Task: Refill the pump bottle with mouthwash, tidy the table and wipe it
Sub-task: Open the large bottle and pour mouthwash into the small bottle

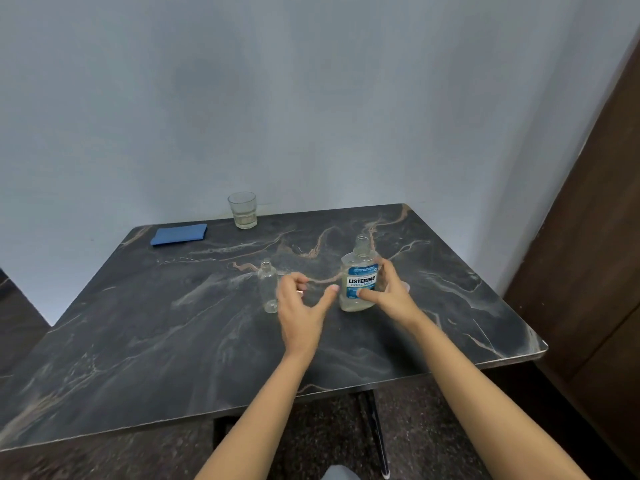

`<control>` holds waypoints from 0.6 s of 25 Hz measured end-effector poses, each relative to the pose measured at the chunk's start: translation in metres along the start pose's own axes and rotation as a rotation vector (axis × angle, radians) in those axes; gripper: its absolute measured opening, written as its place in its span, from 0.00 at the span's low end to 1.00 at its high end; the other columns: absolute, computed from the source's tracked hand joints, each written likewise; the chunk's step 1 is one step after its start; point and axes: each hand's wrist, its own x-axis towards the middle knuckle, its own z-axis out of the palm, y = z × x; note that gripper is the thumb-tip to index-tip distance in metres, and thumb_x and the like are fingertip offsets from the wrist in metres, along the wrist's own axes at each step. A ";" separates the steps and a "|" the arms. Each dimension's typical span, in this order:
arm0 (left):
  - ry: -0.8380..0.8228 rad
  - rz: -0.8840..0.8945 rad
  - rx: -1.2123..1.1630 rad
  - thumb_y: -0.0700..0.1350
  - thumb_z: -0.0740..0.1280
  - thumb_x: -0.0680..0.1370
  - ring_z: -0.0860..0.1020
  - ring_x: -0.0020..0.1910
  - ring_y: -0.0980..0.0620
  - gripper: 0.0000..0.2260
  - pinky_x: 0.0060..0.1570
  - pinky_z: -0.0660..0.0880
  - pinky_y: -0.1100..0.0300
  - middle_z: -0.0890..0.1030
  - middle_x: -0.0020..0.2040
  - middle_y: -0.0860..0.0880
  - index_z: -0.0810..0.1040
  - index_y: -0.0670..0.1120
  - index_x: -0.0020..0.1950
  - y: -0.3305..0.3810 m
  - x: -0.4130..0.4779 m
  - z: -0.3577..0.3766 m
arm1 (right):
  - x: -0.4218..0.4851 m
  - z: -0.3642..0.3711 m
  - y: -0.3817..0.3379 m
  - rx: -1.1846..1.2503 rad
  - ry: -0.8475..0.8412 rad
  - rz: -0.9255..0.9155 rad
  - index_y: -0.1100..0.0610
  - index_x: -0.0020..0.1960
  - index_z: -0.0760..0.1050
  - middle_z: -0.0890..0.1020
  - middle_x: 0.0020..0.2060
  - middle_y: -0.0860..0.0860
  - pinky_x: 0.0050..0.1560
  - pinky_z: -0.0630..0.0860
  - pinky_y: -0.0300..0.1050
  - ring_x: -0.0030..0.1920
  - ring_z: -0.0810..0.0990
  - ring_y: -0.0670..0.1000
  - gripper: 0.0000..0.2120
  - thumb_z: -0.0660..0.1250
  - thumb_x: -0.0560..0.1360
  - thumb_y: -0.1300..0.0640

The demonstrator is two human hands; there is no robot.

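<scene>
On the dark tabletop [173,341], the right hand [388,292] wraps the uncapped mouthwash bottle [358,282]; the left hand [301,306] hovers spread and empty beside the clear pump bottle [268,287].

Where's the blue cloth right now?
Head view: the blue cloth lies folded at the table's far left corner by the wall, left of the glass.

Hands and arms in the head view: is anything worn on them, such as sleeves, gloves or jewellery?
No. Both forearms are bare up to the frame edge, with no sleeves, gloves, watch or bracelets visible. The left hand and right hand are ungloved with short nails; I can't make out any rings.
</scene>
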 end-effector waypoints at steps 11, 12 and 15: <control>-0.107 -0.288 0.062 0.43 0.71 0.76 0.72 0.67 0.49 0.22 0.64 0.67 0.60 0.76 0.66 0.48 0.70 0.47 0.68 -0.063 0.038 -0.052 | -0.006 0.033 0.005 -0.097 0.210 0.011 0.52 0.64 0.67 0.80 0.56 0.49 0.63 0.74 0.51 0.58 0.78 0.49 0.22 0.71 0.74 0.60; -0.116 -0.295 0.068 0.43 0.71 0.76 0.74 0.66 0.50 0.20 0.63 0.68 0.60 0.77 0.65 0.48 0.71 0.48 0.67 -0.063 0.039 -0.053 | -0.007 0.034 0.004 -0.112 0.221 0.014 0.52 0.63 0.67 0.80 0.56 0.48 0.63 0.74 0.50 0.58 0.79 0.49 0.22 0.71 0.74 0.60; -0.133 -0.283 0.135 0.44 0.68 0.78 0.75 0.65 0.51 0.19 0.65 0.71 0.55 0.77 0.64 0.49 0.70 0.49 0.68 -0.063 0.033 -0.059 | -0.010 0.037 -0.001 -0.122 0.225 0.020 0.51 0.61 0.67 0.80 0.54 0.47 0.61 0.74 0.48 0.56 0.79 0.49 0.20 0.71 0.74 0.61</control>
